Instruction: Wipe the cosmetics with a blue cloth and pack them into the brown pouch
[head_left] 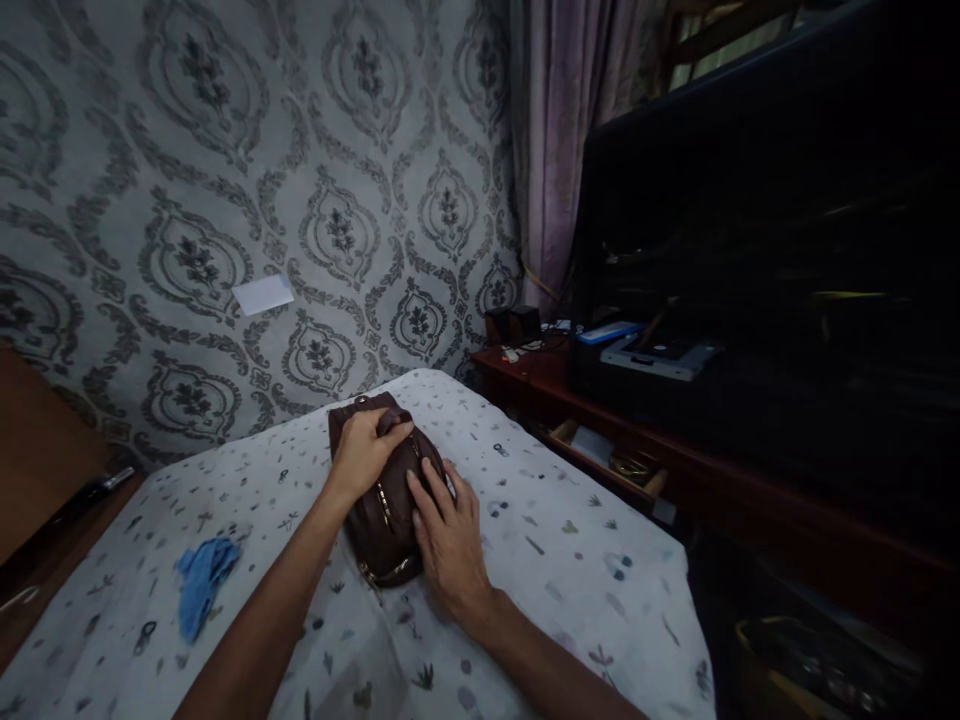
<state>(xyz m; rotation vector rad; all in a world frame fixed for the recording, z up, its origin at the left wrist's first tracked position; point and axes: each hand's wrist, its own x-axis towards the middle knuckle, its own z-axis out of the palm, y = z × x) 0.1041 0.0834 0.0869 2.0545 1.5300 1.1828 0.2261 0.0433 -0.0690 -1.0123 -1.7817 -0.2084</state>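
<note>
A dark brown leather-look bag (390, 500) with gold-coloured zips lies on a white patterned cloth (570, 560). My left hand (367, 450) is closed at the bag's far end, its thumb and fingers pinching a strap or flap of the same brown material. Against the bag's right side rests my right hand (450, 530), open, with its fingers stretched out over the surface. What the bag holds is hidden. A crumpled blue cloth (204, 585) lies apart from both hands, to the left.
Patterned wallpaper (337, 230) with a white switch plate (262, 294) rises behind. On the right stands a dark red desk (540, 372) with an open drawer (600, 455), beneath a large black screen (750, 220). A brown panel (37, 450) borders the left.
</note>
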